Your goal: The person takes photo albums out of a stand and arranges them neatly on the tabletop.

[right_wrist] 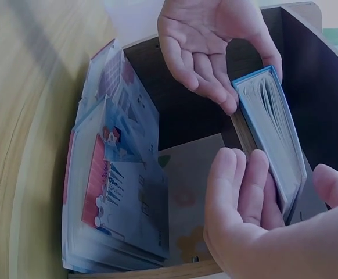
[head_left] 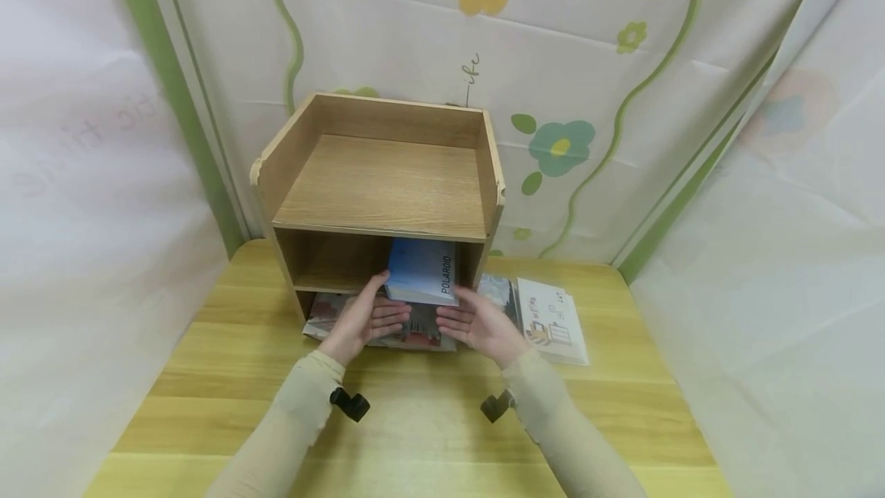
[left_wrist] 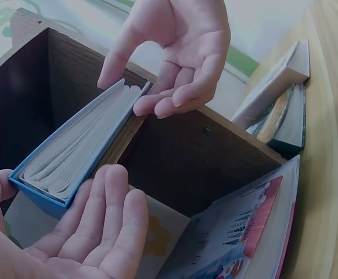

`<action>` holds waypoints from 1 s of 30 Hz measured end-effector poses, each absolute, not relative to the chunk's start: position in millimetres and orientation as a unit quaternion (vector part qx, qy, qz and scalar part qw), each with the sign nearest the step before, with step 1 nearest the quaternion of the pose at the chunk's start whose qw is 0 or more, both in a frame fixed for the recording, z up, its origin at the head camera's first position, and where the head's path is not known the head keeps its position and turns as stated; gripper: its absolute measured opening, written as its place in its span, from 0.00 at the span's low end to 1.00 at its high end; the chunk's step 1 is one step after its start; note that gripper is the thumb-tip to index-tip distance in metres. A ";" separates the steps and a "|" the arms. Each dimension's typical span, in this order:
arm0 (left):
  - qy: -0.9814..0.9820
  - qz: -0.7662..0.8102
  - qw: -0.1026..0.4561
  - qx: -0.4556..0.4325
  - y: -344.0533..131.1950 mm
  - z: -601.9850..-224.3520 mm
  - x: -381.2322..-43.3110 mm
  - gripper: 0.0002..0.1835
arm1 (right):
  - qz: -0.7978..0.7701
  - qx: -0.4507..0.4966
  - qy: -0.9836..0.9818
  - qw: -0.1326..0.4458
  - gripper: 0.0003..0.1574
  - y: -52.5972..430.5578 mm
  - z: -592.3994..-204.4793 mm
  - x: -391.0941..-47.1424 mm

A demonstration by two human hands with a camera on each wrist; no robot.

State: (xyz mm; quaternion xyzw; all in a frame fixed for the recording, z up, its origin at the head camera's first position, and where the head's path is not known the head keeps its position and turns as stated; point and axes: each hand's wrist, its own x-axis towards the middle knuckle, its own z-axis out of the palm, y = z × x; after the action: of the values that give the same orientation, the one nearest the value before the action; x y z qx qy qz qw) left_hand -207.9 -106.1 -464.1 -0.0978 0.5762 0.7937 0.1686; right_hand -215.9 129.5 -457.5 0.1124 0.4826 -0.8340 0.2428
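A thick blue-and-white book (head_left: pixel 418 267) marked POLAROID lies flat on the right side of the middle shelf, its near end jutting past the board's front edge. My left hand (head_left: pixel 362 317) holds its near left corner, thumb against the upper cover and fingers under the lower one. At the other corner is my right hand (head_left: pixel 480 325). Its fingers (right_wrist: pixel 256 180) touch the book from below, while its thumb stands slightly apart from the upper cover. Bunched page edges (left_wrist: pixel 70 145) face me in both wrist views.
The wooden shelf unit (head_left: pixel 383 187) stands at the table's back; its top tray is open above. Below the middle board lie large illustrated books (right_wrist: pixel 122 192), sticking out in front. More thin books (head_left: pixel 549 321) lie right of the unit on the wooden table (head_left: pixel 415 436). Printed curtains (head_left: pixel 588 60) surround it.
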 end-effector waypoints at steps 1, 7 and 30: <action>0.576 0.794 0.167 -0.097 -106.0 -464.3 -208.1 0.46 | -0.834 0.115 0.484 0.241 0.38 128.7 -457.6 -215.9; 0.570 0.799 0.161 -0.102 -106.0 -465.1 -209.3 0.43 | -0.831 0.130 0.486 0.236 0.39 123.2 -459.7 -217.1; 0.550 0.813 0.156 -0.110 -103.9 -464.3 -206.3 0.45 | -0.848 0.154 0.445 0.243 0.34 117.6 -462.3 -222.1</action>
State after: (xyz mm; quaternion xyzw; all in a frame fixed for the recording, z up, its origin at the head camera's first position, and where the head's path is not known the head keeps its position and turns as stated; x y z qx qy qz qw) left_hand -206.3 -103.9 -464.3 -0.1105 0.5499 0.8131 0.1555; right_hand -222.1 117.6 -462.3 0.1542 0.4452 -0.8480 0.2427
